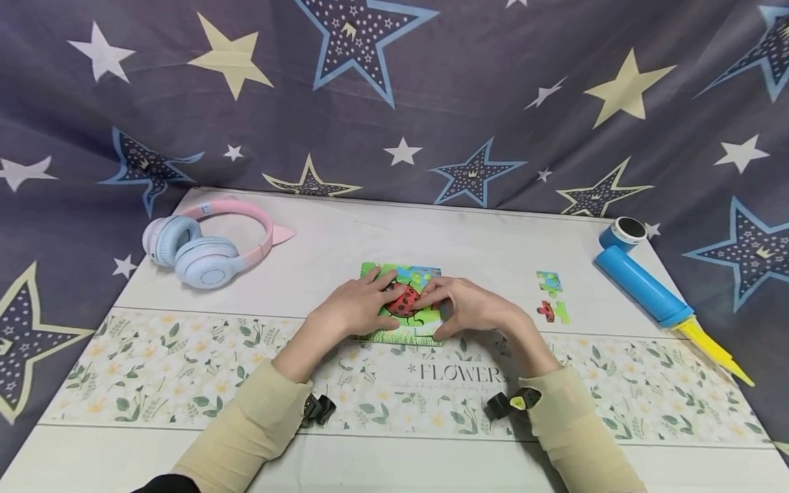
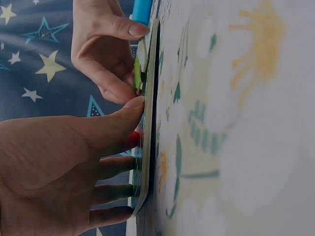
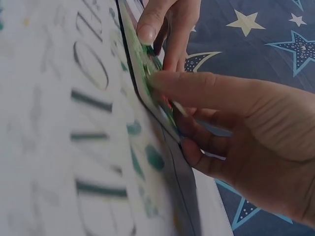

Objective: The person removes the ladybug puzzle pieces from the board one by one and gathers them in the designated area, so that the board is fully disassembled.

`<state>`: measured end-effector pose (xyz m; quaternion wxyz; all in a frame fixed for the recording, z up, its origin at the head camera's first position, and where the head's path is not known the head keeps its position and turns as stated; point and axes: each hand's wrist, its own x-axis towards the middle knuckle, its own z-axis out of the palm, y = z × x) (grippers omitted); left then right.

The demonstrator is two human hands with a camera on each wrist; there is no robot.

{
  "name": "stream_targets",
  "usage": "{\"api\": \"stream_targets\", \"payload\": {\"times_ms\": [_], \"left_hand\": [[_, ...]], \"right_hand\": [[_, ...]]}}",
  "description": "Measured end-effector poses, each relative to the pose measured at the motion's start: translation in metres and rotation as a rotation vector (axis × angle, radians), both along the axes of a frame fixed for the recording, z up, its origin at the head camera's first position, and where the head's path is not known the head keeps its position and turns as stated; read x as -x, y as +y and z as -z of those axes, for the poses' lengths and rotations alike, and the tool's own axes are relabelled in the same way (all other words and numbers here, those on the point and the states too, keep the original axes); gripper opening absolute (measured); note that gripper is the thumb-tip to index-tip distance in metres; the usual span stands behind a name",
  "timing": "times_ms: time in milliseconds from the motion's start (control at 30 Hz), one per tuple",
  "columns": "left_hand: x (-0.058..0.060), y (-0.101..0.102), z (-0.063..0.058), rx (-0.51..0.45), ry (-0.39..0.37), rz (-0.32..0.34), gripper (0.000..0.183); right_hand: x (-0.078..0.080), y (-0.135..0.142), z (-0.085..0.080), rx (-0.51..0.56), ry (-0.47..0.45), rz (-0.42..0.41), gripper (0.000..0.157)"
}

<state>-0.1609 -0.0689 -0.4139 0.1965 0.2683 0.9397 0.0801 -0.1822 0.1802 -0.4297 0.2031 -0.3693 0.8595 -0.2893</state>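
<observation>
A ladybug jigsaw puzzle (image 1: 401, 337) in a shallow tray lies at the middle of the table, with a red ladybug on green grass. My left hand (image 1: 353, 306) rests on its left side, fingers spread over the picture and thumb near the lower edge. At the right side, my right hand (image 1: 471, 306) pinches a puzzle piece (image 2: 141, 56) between thumb and fingers. The left wrist view shows that piece tilted up from the tray. To the right lie loose puzzle pieces, a blue-green one (image 1: 548, 282) and a red-and-green pair (image 1: 553, 312).
Pink and blue cat-ear headphones (image 1: 206, 270) sit at the back left. At the right lies a blue tube with a yellow nozzle (image 1: 644, 286), beside a short blue cylinder with a dark top (image 1: 622, 235). A star-patterned curtain (image 1: 493, 123) hangs behind the table.
</observation>
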Motion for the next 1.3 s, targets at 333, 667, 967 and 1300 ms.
{"api": "stream_targets", "payload": {"times_ms": [333,667,967,1300], "left_hand": [[0.001,0.000,0.003,-0.009,0.008,0.001,0.070],[0.002,-0.001,0.003,-0.005,0.003,0.004,0.072],[0.002,0.000,0.002,-0.010,-0.006,0.008,0.072],[0.001,-0.001,0.001,-0.004,-0.013,0.009,0.073]], "right_hand": [[-0.012,0.043,-0.005,0.035,0.032,0.078,0.057],[-0.036,0.115,-0.002,0.003,0.126,0.273,0.062],[-0.053,0.171,-0.007,0.039,0.184,0.350,0.063],[-0.066,0.208,-0.007,0.014,0.172,0.401,0.065]]}}
